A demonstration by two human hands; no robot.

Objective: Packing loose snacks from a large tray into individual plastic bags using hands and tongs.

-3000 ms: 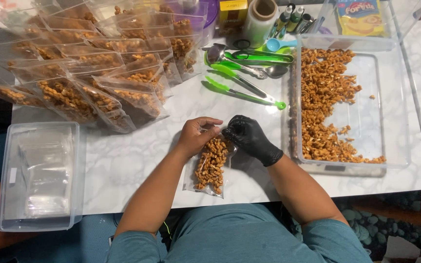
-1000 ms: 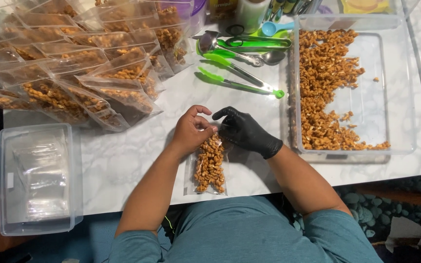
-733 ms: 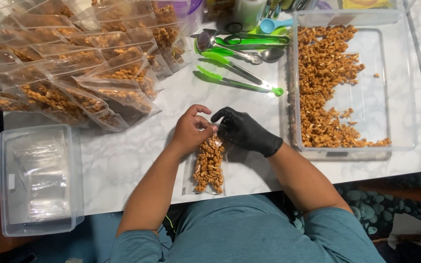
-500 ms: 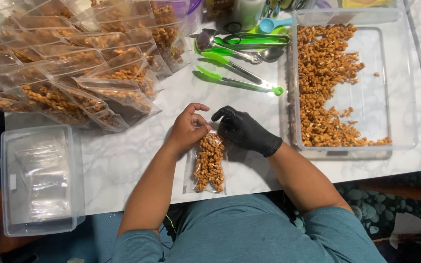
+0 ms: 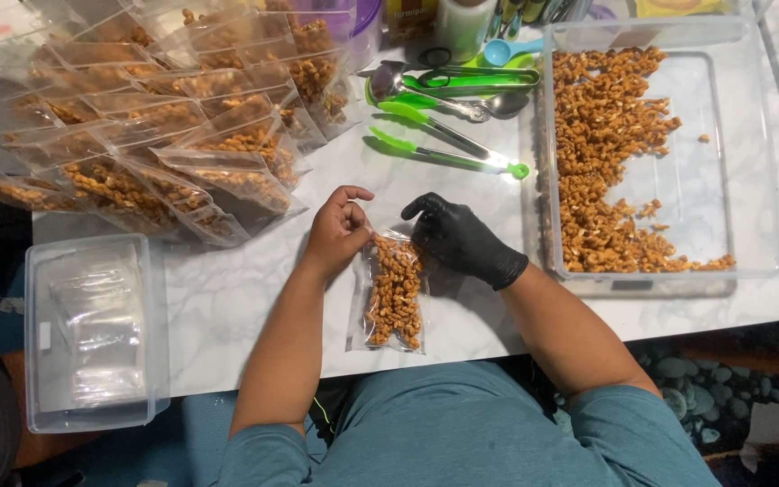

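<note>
A small clear bag of orange-brown snack pieces (image 5: 393, 293) lies flat on the white marbled table (image 5: 227, 298) in front of me. My bare left hand (image 5: 336, 233) pinches the bag's top left corner. My right hand (image 5: 458, 238), in a black glove, presses on the bag's top right corner. Both hands rest at the bag's upper edge, a short gap between them.
Several filled clear bags (image 5: 173, 135) are spread at the back left. A clear tub of loose snack pieces (image 5: 750, 180) stands at the right. Green tongs (image 5: 448, 151), spoons (image 5: 435, 99) and a blue scoop (image 5: 507, 50) lie behind. A clear box of empty bags (image 5: 92, 334) sits at the left.
My left hand has slid left along the bag's top edge, away from my gloved right hand. The bag stays flat on the table; the view has shifted slightly.
</note>
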